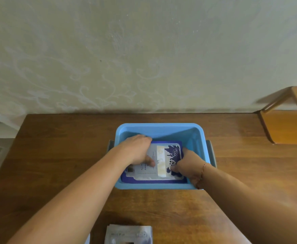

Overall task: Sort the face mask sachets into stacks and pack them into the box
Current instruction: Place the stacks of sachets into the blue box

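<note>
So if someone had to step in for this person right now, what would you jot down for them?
Left hand: inside the blue box, thumb pressing on the top sachet, fingers curled over its left edge.
Right hand: also in the box, gripping the right edge of the same stack of sachets.
Done: this stack lies flat on the box floor, silver sachets over dark blue ones.
Left: let go of it, then pack the silver stack lying on the table at the near edge. Whether more sachets wait out of view cannot be told.

Box smooth blue plastic; sachets glossy foil; table polished wood.
</note>
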`<action>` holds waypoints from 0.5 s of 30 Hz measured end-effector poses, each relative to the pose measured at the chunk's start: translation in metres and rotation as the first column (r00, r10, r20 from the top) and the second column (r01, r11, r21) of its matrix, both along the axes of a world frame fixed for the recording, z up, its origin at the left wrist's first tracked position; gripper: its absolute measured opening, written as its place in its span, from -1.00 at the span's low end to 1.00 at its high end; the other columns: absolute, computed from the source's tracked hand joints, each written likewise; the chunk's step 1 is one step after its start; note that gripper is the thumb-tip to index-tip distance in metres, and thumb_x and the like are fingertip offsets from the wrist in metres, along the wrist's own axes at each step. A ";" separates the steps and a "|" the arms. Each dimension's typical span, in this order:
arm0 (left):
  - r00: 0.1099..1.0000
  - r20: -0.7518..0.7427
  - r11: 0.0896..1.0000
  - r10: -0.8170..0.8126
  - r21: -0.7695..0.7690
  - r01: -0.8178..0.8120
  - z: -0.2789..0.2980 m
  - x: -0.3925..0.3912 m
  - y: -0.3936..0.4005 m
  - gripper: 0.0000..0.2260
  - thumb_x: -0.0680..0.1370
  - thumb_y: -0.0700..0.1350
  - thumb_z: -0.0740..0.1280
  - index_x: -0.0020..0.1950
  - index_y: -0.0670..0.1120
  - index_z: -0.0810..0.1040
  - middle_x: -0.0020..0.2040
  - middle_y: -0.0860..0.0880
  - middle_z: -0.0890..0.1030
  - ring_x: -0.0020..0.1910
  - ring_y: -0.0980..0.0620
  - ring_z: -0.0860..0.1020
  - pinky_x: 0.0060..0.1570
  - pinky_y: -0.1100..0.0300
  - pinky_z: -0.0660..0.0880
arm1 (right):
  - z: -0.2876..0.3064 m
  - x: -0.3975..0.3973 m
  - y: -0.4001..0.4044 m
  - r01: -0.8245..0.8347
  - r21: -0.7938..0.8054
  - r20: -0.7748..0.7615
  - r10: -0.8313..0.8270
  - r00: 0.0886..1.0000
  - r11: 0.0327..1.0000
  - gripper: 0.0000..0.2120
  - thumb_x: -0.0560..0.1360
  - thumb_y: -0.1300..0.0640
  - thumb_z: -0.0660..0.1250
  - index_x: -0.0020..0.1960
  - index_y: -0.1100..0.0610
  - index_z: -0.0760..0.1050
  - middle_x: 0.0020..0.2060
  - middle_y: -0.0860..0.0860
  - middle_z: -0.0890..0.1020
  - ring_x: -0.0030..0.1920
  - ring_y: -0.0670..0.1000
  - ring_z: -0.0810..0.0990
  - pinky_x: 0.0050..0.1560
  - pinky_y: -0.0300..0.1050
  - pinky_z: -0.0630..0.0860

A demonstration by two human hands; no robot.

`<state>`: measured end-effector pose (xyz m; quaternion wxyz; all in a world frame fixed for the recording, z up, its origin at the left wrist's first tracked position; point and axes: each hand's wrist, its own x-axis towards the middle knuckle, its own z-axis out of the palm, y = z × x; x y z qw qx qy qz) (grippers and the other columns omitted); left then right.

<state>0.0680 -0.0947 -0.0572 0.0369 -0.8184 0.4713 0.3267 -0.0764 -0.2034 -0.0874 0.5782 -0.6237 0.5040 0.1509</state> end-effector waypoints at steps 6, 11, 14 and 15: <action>0.996 -0.074 0.998 0.050 0.051 -0.047 -0.002 -0.009 0.002 -0.39 0.40 0.23 0.45 0.31 -0.04 0.37 0.21 -0.02 0.51 0.13 0.00 0.48 0.08 0.11 0.44 | 0.010 -0.006 0.000 -0.099 -0.074 -0.021 0.097 0.995 0.992 -0.53 0.34 0.37 0.44 0.18 0.11 0.41 0.03 0.14 0.61 0.08 0.20 0.60 0.12 0.18 0.57; 0.995 -0.095 0.997 -0.039 0.060 0.045 0.000 -0.040 -0.001 -0.13 0.27 0.30 0.51 0.43 -0.05 0.27 0.33 -0.02 0.43 0.27 -0.05 0.42 0.22 0.05 0.37 | 0.019 -0.049 0.000 -0.108 -0.048 -0.052 0.105 0.993 0.993 -0.23 0.20 0.43 0.50 0.30 0.02 0.34 0.01 0.07 0.61 0.07 0.13 0.58 0.11 0.17 0.58; 0.991 -0.002 0.991 -0.131 0.038 0.131 -0.006 -0.065 0.000 -0.05 0.24 0.34 0.50 0.44 -0.09 0.23 0.34 -0.08 0.43 0.27 -0.09 0.42 0.30 -0.02 0.37 | 0.023 -0.074 0.002 -0.170 -0.055 -0.052 0.167 0.985 0.984 0.08 0.14 0.36 0.54 0.45 -0.15 0.05 -0.02 0.03 0.62 0.00 0.06 0.62 0.05 0.10 0.61; 0.988 0.021 0.988 -0.153 0.032 0.152 -0.009 -0.071 0.002 -0.01 0.22 0.37 0.49 0.46 -0.10 0.20 0.35 -0.09 0.42 0.28 -0.10 0.41 0.31 -0.03 0.36 | 0.023 -0.078 0.003 -0.197 -0.061 -0.070 0.193 0.979 0.978 0.19 0.16 0.33 0.55 0.49 -0.19 -0.12 -0.03 0.01 0.62 -0.03 0.03 0.62 0.03 0.05 0.62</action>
